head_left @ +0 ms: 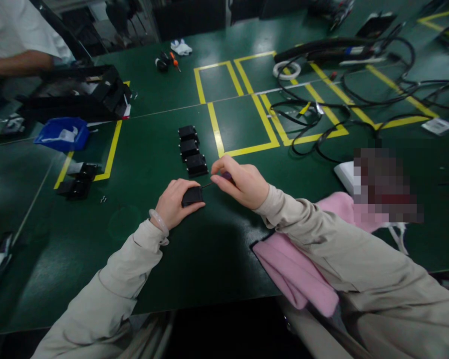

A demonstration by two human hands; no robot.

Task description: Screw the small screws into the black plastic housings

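Note:
My left hand (175, 201) is closed on a small black plastic block (192, 196) resting on the green table (194, 259). My right hand (241, 182) pinches a small screwdriver (224, 177) with a purple handle, its thin shaft pointing left at the block's right end. Just beyond the hands, three similar black blocks (192, 150) lie in a row.
A blue bin (62, 133) and black parts (77, 180) lie at left, near a black tray (78, 92) and another person's arm (18, 62). Yellow tape squares (243, 124) mark the table. Tangled black cables (344, 94) sprawl at right. Pink cloth (295, 269) lies under my right arm.

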